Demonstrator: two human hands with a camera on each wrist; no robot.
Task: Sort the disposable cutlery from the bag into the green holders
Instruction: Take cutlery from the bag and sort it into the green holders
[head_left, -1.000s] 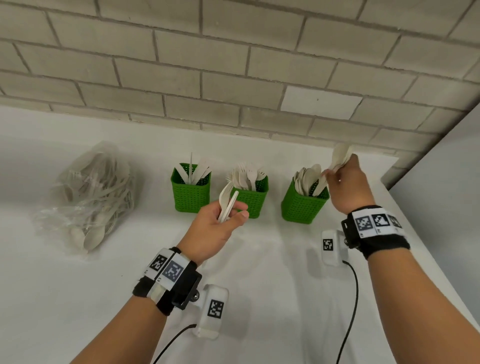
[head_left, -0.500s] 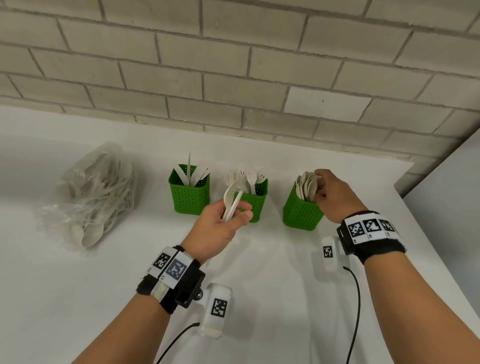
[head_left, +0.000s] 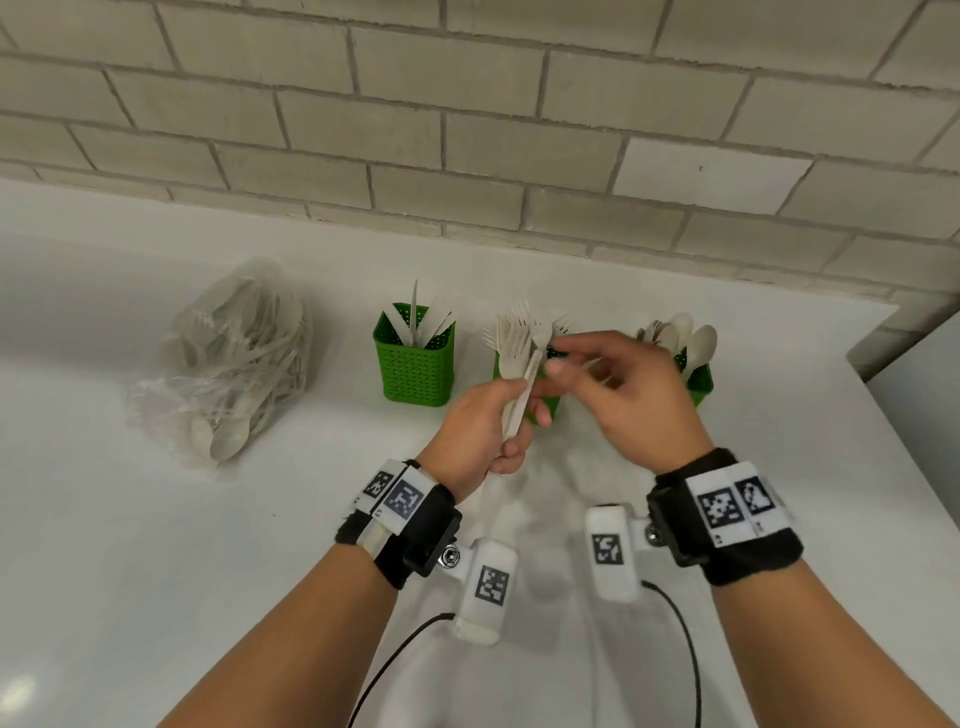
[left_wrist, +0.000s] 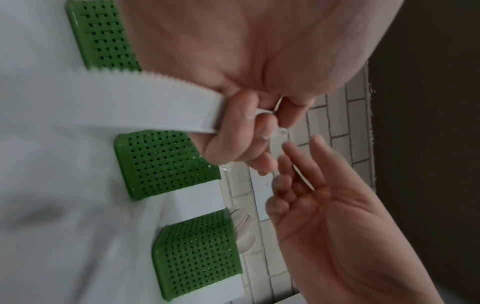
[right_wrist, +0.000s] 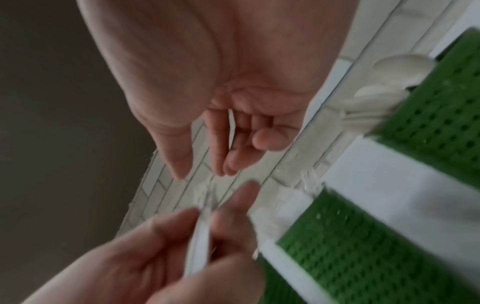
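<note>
— What are the hands doing?
— The left hand (head_left: 480, 426) grips a few white cutlery pieces (head_left: 522, 397). The right hand (head_left: 631, 395), fingers loose, reaches toward them, holding nothing.
— And beyond?
— Three green holders (head_left: 414, 364) stand behind on the counter (head_left: 156, 571); the bag (head_left: 234, 364) lies well left.

Pale brick wall (head_left: 467, 130) along the far side, mortar lines grey. White counter (head_left: 156, 545) beneath, ending at the right by a grey panel (head_left: 924, 395).
</note>
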